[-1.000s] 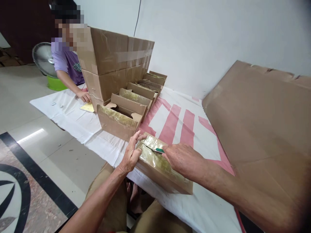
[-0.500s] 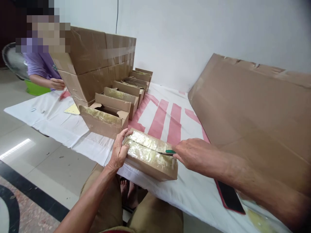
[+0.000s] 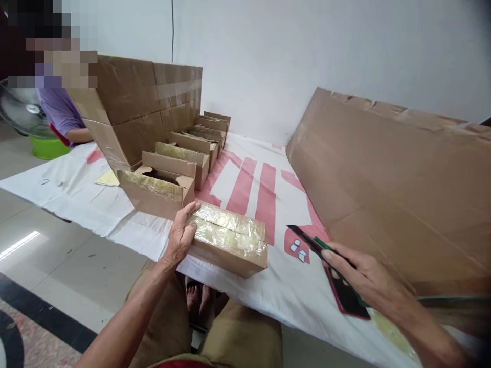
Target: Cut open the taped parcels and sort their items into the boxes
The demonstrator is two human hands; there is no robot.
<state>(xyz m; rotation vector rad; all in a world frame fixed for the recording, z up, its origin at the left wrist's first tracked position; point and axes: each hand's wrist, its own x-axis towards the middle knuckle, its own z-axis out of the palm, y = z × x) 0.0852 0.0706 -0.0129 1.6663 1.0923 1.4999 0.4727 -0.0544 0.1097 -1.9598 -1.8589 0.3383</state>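
A small cardboard box (image 3: pixel 230 255) lies near the front edge of the cloth-covered table. Shiny clear tape covers its top, and a slit runs lengthwise through the tape. My left hand (image 3: pixel 180 237) grips the box's left end, thumb and fingers pressed on its top edge. To the right of the box, my right hand (image 3: pixel 364 273) is closed round a green box cutter (image 3: pixel 322 245). Its long dark blade points up and left, apart from the box. Below that hand lies a phone in a red case (image 3: pixel 347 299), partly covered by the hand.
Several opened boxes (image 3: pixel 153 197) stand in a row on the left, beside a wall of stacked cartons (image 3: pixel 134 102). A large cardboard sheet (image 3: pixel 383 179) leans at right. Behind the cartons sits another person (image 3: pixel 63 110), near a fan (image 3: pixel 30 107).
My right hand has drawn the box cutter away from the box, moving right and toward me. My left hand still grips the box. The whole view has shifted slightly.
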